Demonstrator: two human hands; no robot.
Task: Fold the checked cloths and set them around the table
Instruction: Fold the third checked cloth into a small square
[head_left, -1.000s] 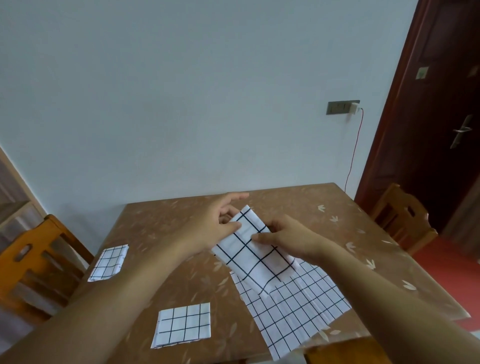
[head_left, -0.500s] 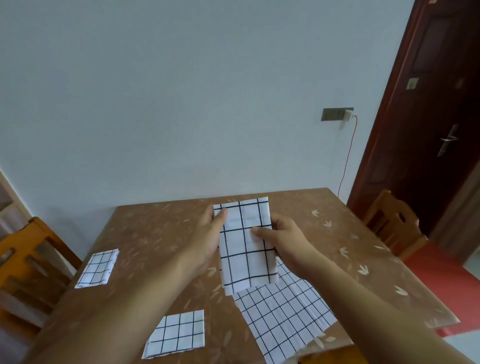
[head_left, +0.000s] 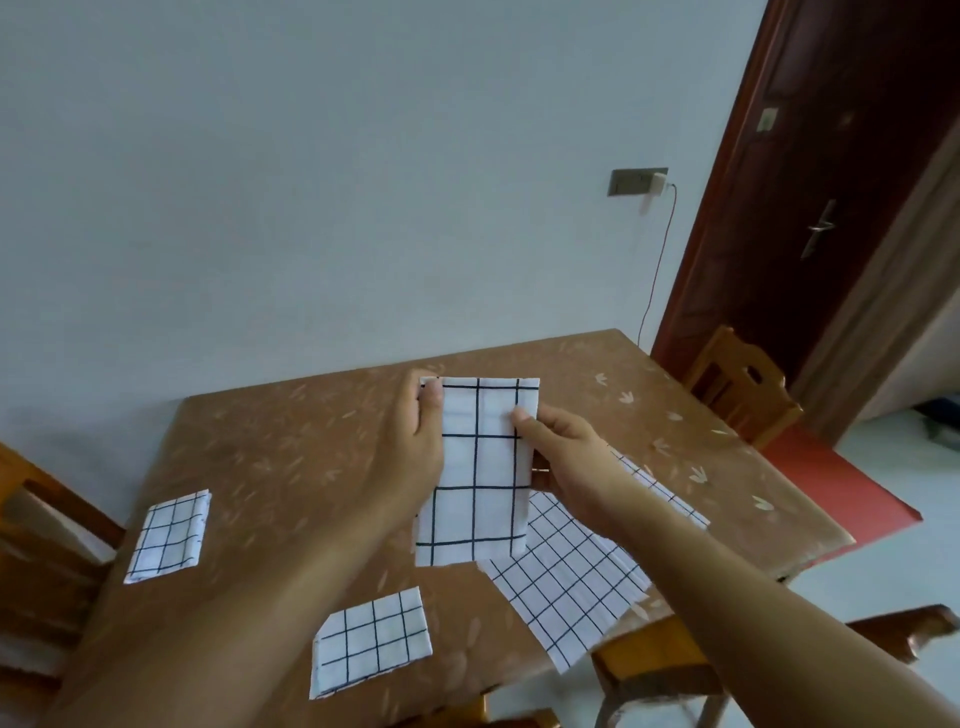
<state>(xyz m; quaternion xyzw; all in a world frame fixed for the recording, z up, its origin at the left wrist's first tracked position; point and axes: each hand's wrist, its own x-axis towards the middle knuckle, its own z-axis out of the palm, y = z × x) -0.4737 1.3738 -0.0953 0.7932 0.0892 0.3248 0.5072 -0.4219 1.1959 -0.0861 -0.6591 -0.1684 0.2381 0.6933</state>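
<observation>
I hold a white cloth with a black grid (head_left: 478, 473) upright above the brown table (head_left: 291, 457); it is folded into a narrow strip. My left hand (head_left: 415, 447) pinches its upper left corner and my right hand (head_left: 566, 462) grips its right edge. Under it an unfolded checked cloth (head_left: 566, 582) lies flat and hangs over the near right table edge. One folded checked cloth (head_left: 169, 535) rests at the table's left side, another folded one (head_left: 371, 642) near the front edge.
Wooden chairs stand at the left (head_left: 36, 551), the far right (head_left: 737, 384) and the near right (head_left: 654, 670) of the table. A dark door (head_left: 831, 197) is on the right. A wall socket (head_left: 636, 182) has a red cable hanging down.
Both hands lifted the folded strip off the table and turned it from slanted to upright. The camera tilted a little, so the table sits lower in view.
</observation>
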